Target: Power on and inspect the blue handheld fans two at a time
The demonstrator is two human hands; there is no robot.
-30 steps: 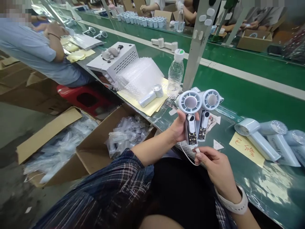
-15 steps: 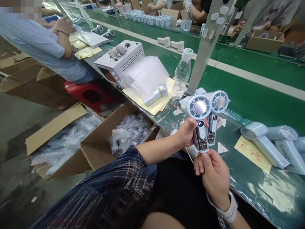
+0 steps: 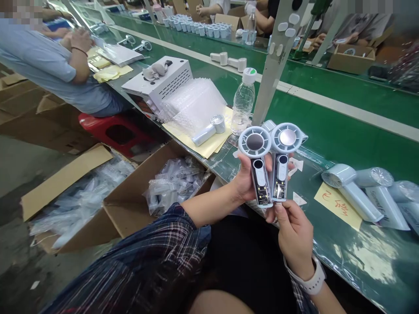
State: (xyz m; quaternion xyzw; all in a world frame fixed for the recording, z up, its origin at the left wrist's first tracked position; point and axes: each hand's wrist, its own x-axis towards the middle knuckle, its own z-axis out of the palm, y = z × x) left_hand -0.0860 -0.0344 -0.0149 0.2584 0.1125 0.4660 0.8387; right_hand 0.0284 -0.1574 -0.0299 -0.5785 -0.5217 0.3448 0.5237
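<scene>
Two light-blue handheld fans stand side by side in my left hand (image 3: pixel 246 181), its fingers wrapped round their handles. The left fan (image 3: pixel 254 142) has a dark round disc at its hub, the right fan (image 3: pixel 288 138) a shiny silver one. Both handle fronts show a dark round display, a pale button strip and a bare circuit board. Below them my right hand (image 3: pixel 294 235), with a white watch strap at the wrist, is closed, thumb and fingers pinched at the bottom end of the right fan's handle. Whatever sits between those fingertips is hidden.
More fans (image 3: pixel 353 189) lie to the right beside a yellow note (image 3: pixel 338 205). Ahead are a bottle (image 3: pixel 244 102), bubble-wrap bags (image 3: pixel 193 102), one fan (image 3: pixel 209 130) and a white metal box (image 3: pixel 160 83). Cartons (image 3: pixel 131 213) of bagged items stand lower left. A co-worker (image 3: pixel 59 65) sits beyond.
The two fans have been spread apart and turned more face-on. The left fan's display, which read 80, is now dark. My right hand has shifted from the left fan's base to the right one's.
</scene>
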